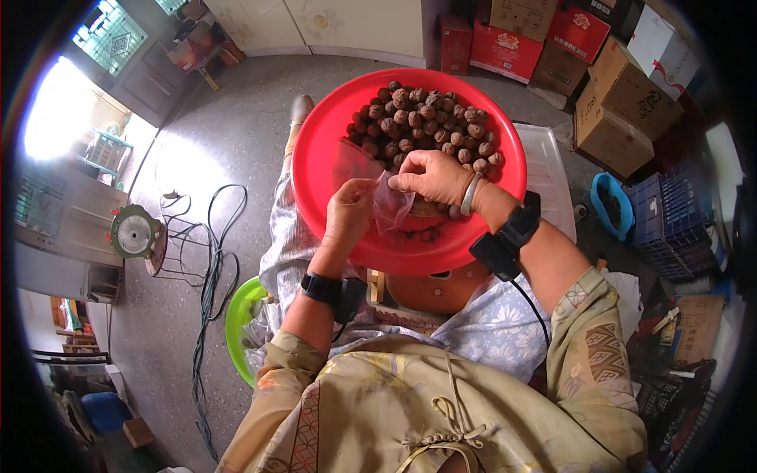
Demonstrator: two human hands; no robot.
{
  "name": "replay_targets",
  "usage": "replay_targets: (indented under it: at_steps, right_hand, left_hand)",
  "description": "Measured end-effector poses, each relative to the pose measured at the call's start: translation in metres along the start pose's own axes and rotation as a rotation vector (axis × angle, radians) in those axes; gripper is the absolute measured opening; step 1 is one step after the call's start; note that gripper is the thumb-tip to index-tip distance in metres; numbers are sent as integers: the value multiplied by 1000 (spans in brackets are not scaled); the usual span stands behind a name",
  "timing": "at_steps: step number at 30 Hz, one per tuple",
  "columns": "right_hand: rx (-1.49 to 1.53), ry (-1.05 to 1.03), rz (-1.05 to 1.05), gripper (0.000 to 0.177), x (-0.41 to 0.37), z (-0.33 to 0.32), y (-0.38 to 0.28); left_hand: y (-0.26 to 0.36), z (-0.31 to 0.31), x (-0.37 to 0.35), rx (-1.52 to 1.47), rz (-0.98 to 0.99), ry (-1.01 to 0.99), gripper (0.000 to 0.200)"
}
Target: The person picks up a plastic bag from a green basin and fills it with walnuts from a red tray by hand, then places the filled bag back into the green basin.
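Both hands, left and right, pinch a clear plastic bag over red basin; brown balls, probably walnuts, inside.

- Illumination: strong daylight enters at far left, where the doorway is overexposed to plain white.
- Glare: a pale bright patch lies on the floor beside it.
- Contrast: the red basin is evenly lit and vivid; shading deepens among the walnuts and toward the lower right.
- Distortion: wide-angle curvature bends the outer scene, bounded by a dark circular vignette.
- Sharpness: the centre is fairly clear; the margins appear softer.
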State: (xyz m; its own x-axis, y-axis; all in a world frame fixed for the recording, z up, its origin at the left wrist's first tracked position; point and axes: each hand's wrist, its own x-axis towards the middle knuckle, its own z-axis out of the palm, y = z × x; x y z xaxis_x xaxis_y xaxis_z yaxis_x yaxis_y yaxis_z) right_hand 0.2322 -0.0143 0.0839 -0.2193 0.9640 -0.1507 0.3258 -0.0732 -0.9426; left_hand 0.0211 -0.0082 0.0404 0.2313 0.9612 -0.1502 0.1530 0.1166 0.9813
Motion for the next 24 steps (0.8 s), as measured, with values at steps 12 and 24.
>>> replay_targets:
  at_steps: [12, 24]
  right_hand:
    - [56, 29, 85, 25, 2, -9, -5]
    - [-1081, -327, 288, 31, 15, -24, 91]
  left_hand:
    - [-11, 1, 5, -9, 95, 3, 16]
    - [10, 0, -6, 40, 11, 12, 17]
